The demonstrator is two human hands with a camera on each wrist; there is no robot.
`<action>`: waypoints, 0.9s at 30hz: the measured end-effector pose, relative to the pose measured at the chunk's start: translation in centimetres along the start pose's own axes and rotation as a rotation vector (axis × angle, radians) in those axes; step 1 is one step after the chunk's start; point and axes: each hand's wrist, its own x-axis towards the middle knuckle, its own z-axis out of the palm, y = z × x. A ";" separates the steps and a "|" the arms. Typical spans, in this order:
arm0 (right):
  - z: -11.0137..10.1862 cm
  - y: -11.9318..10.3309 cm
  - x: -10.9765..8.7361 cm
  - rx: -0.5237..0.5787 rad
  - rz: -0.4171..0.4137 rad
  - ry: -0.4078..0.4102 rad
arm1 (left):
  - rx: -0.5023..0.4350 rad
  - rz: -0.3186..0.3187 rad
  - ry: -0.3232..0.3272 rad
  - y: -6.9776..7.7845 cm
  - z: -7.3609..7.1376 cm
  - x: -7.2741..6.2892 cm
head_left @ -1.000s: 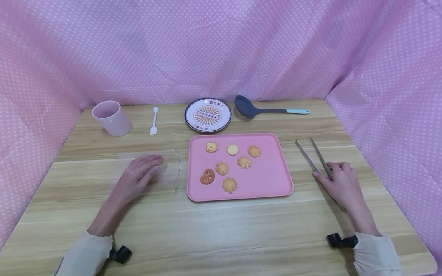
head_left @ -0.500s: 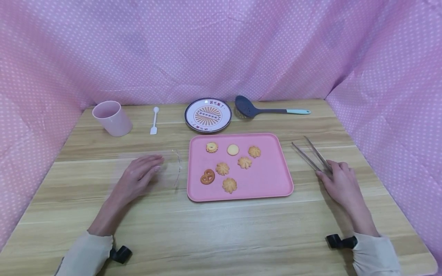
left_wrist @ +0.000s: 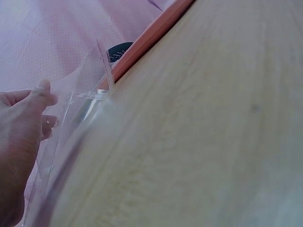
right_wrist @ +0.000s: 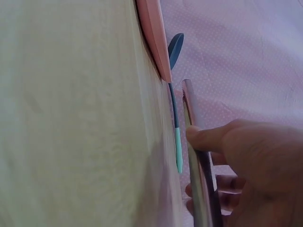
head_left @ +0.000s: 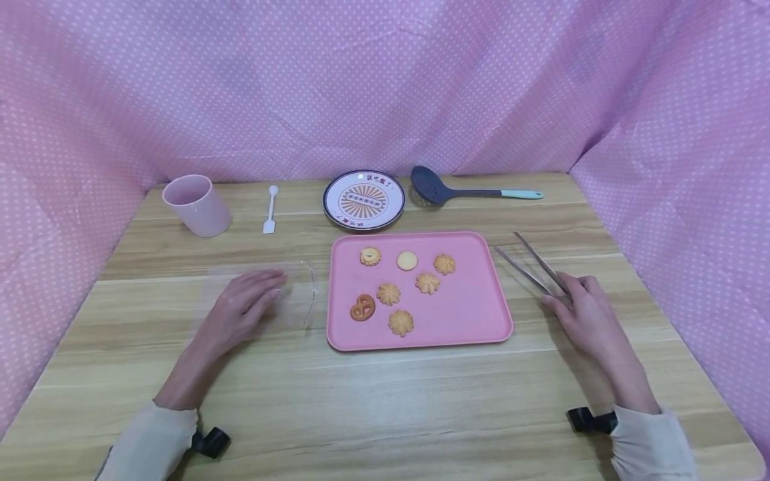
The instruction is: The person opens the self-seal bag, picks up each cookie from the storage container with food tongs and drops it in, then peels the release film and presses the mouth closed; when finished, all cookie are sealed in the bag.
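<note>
My right hand (head_left: 586,317) grips metal tongs (head_left: 535,267), thumb on one side and fingers on the other. The two arms of the tongs stand apart, tips pointing toward the tray's right edge. My left hand (head_left: 249,307) lies over a clear plastic bag (head_left: 303,294), its fingers loosely extended. In the left wrist view the bag (left_wrist: 71,104) rises beside the fingertips. Between the hands is a pink tray (head_left: 463,314) holding several cookies: flower-shaped ones (head_left: 400,323), a pretzel-shaped one (head_left: 363,308), a round one (head_left: 406,260) and a ridged round one (head_left: 369,256).
Behind the tray stand a patterned plate (head_left: 363,200) and a dark skimmer (head_left: 433,187) with a mint handle. A pink cup (head_left: 198,210) and a small white spatula (head_left: 271,210) are at the back left. Pink dotted cloth (head_left: 385,87) hangs around the wooden table (head_left: 385,414).
My right hand has shifted slightly left with the tongs, and their tips have swung toward the tray, spreading a little wider. The left hand and the cookies have stayed in place.
</note>
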 end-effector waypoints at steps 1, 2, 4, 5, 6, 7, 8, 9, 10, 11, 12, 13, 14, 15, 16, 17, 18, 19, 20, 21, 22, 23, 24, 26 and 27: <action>0.0 -0.1 0.0 0.003 -0.018 0.014 | -0.001 0.001 0.001 0.0 0.0 0.0; 0.0 -0.3 0.1 0.004 -0.040 0.028 | 0.000 0.000 0.001 0.0 0.0 0.0; 0.0 -0.7 0.2 0.003 -0.090 0.046 | 0.000 0.001 0.001 0.0 0.0 0.0; 0.1 -0.9 0.2 0.003 -0.116 0.051 | 0.000 0.000 0.000 0.0 0.0 0.0; 0.1 -1.1 0.3 0.002 -0.140 0.055 | -0.001 0.000 0.000 0.0 0.0 0.0; 0.1 -1.4 0.4 0.001 -0.160 0.053 | -0.002 -0.001 -0.001 0.0 0.0 0.0; 0.2 -1.6 0.4 -0.006 -0.177 0.047 | -0.001 -0.002 -0.002 0.1 0.0 0.0; 0.2 -1.9 0.5 -0.012 -0.191 0.038 | 0.000 -0.002 -0.002 0.1 0.0 0.1; 0.2 -2.1 0.5 -0.016 -0.201 0.028 | 0.001 -0.003 -0.003 0.1 0.0 0.1; 0.3 -2.4 0.6 -0.019 -0.210 0.020 | 0.002 -0.004 -0.004 0.1 0.0 0.1; 0.3 -2.6 0.6 -0.024 -0.216 0.012 | 0.002 -0.004 -0.004 0.0 0.0 0.1; 0.3 -2.8 0.7 -0.030 -0.225 0.003 | 0.002 -0.004 -0.005 0.0 0.1 0.1; 0.3 -3.0 0.8 -0.036 -0.237 -0.001 | 0.002 -0.004 -0.005 0.0 0.1 0.1; 0.4 -3.2 0.8 -0.040 -0.243 -0.009 | 0.002 -0.004 -0.005 0.0 0.1 0.1; 0.5 -3.3 0.9 -0.046 -0.251 -0.017 | 0.002 -0.004 -0.005 0.0 0.1 0.1; 0.5 -3.4 1.0 -0.053 -0.261 -0.023 | 0.002 -0.004 -0.005 0.0 0.1 0.2; 0.6 -3.5 1.0 -0.062 -0.270 -0.031 | 0.001 -0.004 -0.005 0.0 0.1 0.2; 0.7 -3.5 1.1 -0.071 -0.279 -0.040 | 0.002 -0.005 -0.006 0.0 0.1 0.2; 0.8 -3.6 1.2 -0.078 -0.285 -0.048 | 0.001 -0.006 -0.006 0.0 0.1 0.2; 0.8 -3.7 1.2 -0.086 -0.287 -0.058 | 0.002 -0.007 -0.006 0.0 0.1 0.2; 0.9 -3.7 1.2 -0.092 -0.296 -0.063 | 0.002 -0.008 -0.006 0.0 0.1 0.1; 0.9 -3.8 1.3 -0.097 -0.302 -0.066 | 0.002 -0.009 -0.006 0.0 0.1 0.1; 1.0 -3.9 1.3 -0.101 -0.306 -0.068 | 0.001 -0.010 -0.006 0.0 0.1 0.1; 1.1 -4.0 1.4 -0.106 -0.316 -0.072 | 0.002 -0.010 -0.006 0.0 0.1 0.1; 1.2 -4.0 1.5 -0.107 -0.320 -0.076 | 0.003 -0.010 -0.007 0.0 0.2 0.1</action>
